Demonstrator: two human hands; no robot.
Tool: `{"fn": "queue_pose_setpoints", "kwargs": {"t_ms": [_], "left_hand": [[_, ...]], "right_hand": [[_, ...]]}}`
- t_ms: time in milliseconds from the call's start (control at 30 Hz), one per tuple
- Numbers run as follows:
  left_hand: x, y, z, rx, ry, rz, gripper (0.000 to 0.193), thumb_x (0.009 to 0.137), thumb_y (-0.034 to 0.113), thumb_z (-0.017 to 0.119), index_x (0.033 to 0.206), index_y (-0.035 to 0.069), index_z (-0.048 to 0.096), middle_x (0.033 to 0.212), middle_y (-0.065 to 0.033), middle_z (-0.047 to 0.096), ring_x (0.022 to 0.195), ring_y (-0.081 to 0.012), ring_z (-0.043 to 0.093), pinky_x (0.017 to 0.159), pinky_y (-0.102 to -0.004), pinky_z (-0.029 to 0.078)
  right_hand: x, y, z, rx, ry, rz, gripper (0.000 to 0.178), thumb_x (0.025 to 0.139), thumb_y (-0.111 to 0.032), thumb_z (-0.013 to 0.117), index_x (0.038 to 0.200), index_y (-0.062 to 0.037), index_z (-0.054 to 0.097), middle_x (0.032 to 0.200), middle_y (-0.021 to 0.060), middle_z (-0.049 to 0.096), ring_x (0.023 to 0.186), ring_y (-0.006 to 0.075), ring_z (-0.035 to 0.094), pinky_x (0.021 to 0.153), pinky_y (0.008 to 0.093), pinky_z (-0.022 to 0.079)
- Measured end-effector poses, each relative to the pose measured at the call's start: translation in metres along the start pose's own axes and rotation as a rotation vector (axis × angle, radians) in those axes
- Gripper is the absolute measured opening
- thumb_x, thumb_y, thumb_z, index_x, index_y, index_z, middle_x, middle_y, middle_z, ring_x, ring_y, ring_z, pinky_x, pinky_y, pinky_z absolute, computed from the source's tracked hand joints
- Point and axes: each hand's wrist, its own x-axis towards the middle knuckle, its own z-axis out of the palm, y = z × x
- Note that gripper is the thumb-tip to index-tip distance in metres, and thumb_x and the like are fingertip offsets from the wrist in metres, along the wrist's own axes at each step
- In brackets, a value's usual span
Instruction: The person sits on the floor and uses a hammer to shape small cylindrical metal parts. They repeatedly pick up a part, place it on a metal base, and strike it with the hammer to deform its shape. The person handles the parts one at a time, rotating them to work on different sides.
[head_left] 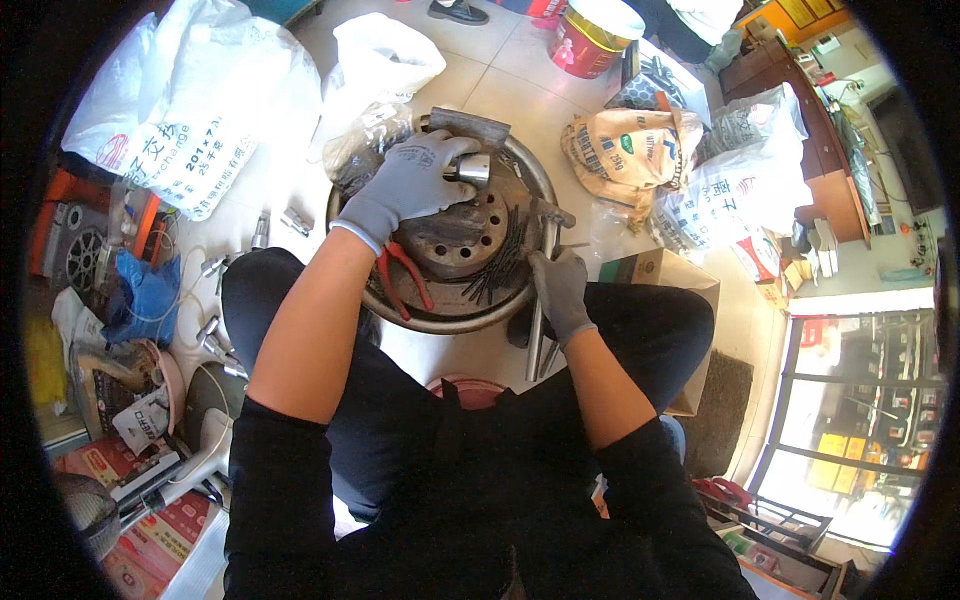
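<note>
My left hand (415,180), in a grey glove, is closed around a shiny metal cylinder (473,170) over a round dark steel block with holes (462,245). My right hand (562,288), also gloved, grips a hammer (547,245) by its metal handle; the head points away from me, at the right side of a round metal-rimmed stand (450,325). Pliers with red handles (405,278) lie on the stand near my left wrist. Several thin black rods (492,270) are heaped right of the block. Behind it sits a dark metal bar (468,125).
Several shiny metal fittings (212,340) lie on the floor to my left. White sacks (215,110) stand at far left, a brown paper sack (630,150) at far right. A cardboard box (670,275) is beside my right knee. A red-and-white bucket (595,38) stands at the back.
</note>
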Motion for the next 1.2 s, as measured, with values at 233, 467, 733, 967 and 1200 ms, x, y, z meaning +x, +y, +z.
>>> {"fn": "queue_pose_setpoints", "kwargs": {"t_ms": [233, 467, 733, 967, 1200], "left_hand": [[0.003, -0.003, 0.0, -0.062, -0.066, -0.015, 0.06, 0.08, 0.026, 0.077, 0.136, 0.017, 0.056, 0.13, -0.0174, 0.059, 0.125, -0.0364, 0.054, 0.107, -0.0451, 0.042], [-0.002, 0.0, -0.01, -0.083, -0.105, 0.007, 0.058, 0.083, 0.03, 0.074, 0.137, 0.016, 0.056, 0.129, -0.0176, 0.06, 0.124, -0.0361, 0.055, 0.107, -0.0449, 0.043], [0.001, -0.001, -0.001, 0.006, -0.072, 0.014, 0.065, 0.083, 0.035, 0.074, 0.141, 0.016, 0.052, 0.132, -0.0183, 0.057, 0.124, -0.0374, 0.054, 0.108, -0.0456, 0.041], [0.002, -0.003, -0.007, -0.163, -0.102, 0.071, 0.056, 0.078, 0.023, 0.078, 0.13, 0.013, 0.061, 0.128, -0.017, 0.062, 0.123, -0.0336, 0.056, 0.107, -0.0419, 0.044], [0.002, 0.001, -0.003, -0.123, 0.002, 0.114, 0.049, 0.083, 0.037, 0.069, 0.125, 0.012, 0.064, 0.126, -0.0151, 0.063, 0.118, -0.0354, 0.059, 0.104, -0.0444, 0.044]], "right_hand": [[-0.007, -0.006, -0.001, -0.024, 0.073, -0.02, 0.046, 0.085, -0.035, 0.069, 0.094, 0.0099, 0.064, 0.089, 0.0272, 0.067, 0.088, 0.0399, 0.065, 0.082, 0.0471, 0.05], [-0.004, 0.013, -0.012, 0.607, 0.014, -0.012, 0.031, 0.092, -0.024, 0.058, 0.087, 0.0063, 0.065, 0.074, 0.0093, 0.064, 0.065, 0.0172, 0.06, 0.059, 0.0328, 0.047], [-0.027, -0.043, -0.058, 0.901, -0.204, -0.054, 0.021, 0.097, -0.019, 0.052, 0.089, -0.0022, 0.061, 0.068, 0.0038, 0.058, 0.057, 0.0115, 0.053, 0.054, 0.0248, 0.043], [-0.012, -0.103, -0.082, 0.833, -0.214, -0.219, 0.015, 0.096, -0.015, 0.056, 0.096, -0.0009, 0.062, 0.072, 0.0029, 0.06, 0.062, 0.0108, 0.057, 0.056, 0.0249, 0.047], [0.028, -0.129, -0.077, 0.603, -0.24, -0.296, 0.015, 0.096, -0.016, 0.062, 0.101, -0.0021, 0.062, 0.076, 0.002, 0.061, 0.064, 0.0092, 0.058, 0.058, 0.024, 0.048]]}}
